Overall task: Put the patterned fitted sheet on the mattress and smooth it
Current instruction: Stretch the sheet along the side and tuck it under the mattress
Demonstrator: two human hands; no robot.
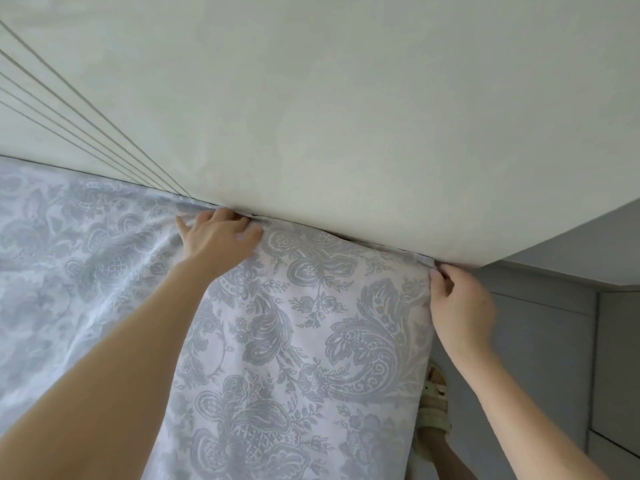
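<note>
The patterned fitted sheet (311,341), white with grey floral paisley, covers the mattress from the left edge to its corner near the wall. My left hand (218,237) lies on the sheet at the mattress's far edge, its fingertips curled into the gap against the wall. My right hand (460,310) grips the sheet's edge at the mattress corner, fingers curled round the fabric. Loose wrinkles run across the sheet to the left of my left arm. The mattress itself is hidden under the sheet.
A pale wall (346,98) runs along the far side of the mattress, with grooved lines at the upper left. Grey floor tiles (554,341) lie to the right. My foot in a light sandal (434,403) stands beside the mattress.
</note>
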